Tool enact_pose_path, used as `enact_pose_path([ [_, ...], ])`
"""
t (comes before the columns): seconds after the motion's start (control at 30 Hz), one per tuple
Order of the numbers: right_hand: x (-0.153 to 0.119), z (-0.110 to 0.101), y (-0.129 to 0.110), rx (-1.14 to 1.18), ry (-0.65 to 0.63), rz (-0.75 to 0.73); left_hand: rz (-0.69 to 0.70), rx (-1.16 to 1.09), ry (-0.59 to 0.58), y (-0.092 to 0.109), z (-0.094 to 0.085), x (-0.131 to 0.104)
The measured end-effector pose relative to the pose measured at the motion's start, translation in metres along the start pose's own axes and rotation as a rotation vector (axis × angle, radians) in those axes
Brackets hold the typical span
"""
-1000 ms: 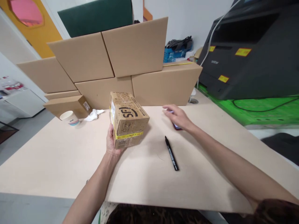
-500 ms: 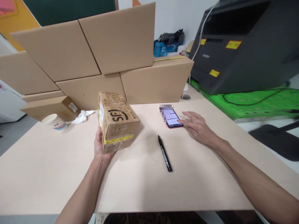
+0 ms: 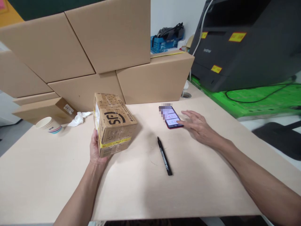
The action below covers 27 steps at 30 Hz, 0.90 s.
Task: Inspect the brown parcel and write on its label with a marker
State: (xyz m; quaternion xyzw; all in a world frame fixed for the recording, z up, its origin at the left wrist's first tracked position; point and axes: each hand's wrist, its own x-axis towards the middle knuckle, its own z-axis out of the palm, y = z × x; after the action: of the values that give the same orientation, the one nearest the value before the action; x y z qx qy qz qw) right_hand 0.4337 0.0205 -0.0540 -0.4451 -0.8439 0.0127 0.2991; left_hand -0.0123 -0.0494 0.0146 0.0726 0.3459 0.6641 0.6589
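A brown cardboard box (image 3: 115,122) with a black logo and a yellow tape strip is held tilted above the table by my left hand (image 3: 96,150). That hand grips its lower left side; the fingers underneath are hidden. My right hand (image 3: 197,128) has its fingers stretched out, and the thumb touches the lower right of the lit screen of a smartphone (image 3: 172,118). The phone lies flat, its upper left blurred out. A black marker pen (image 3: 165,157) with its cap on lies between my hands, closer to the table's front edge.
Large cardboard cartons (image 3: 122,34) are stacked along the back. At the left stand a paper cup (image 3: 48,125), a crumpled tissue (image 3: 80,119) and a flat carton (image 3: 44,108). A dark printer (image 3: 240,47) sits on a green surface (image 3: 263,100) at the right.
The view has shifted slightly, so most things appear a little further left. My left hand still holds the box, and my right thumb stays at the phone's screen.
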Motion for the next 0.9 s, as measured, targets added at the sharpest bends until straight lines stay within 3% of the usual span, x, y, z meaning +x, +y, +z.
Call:
enact_pose_path([
  [0.23, 0.004, -0.01, -0.003, 0.002, 0.122, 0.034, 0.016, 0.013, -0.002, 0.001, -0.002, 0.001],
  [0.6, 0.005, -0.005, -0.006, 0.045, 0.195, 0.062, -0.047, -0.036, -0.133, -0.001, -0.018, 0.012],
  [0.77, 0.013, -0.005, -0.034, 0.32, 0.269, 0.215, -0.006, -0.044, -0.165, -0.013, -0.013, 0.011],
  [0.9, 0.03, 0.005, -0.076, 0.722, 0.112, 0.374, 0.033, -0.023, -0.183, -0.025, -0.003, 0.006],
])
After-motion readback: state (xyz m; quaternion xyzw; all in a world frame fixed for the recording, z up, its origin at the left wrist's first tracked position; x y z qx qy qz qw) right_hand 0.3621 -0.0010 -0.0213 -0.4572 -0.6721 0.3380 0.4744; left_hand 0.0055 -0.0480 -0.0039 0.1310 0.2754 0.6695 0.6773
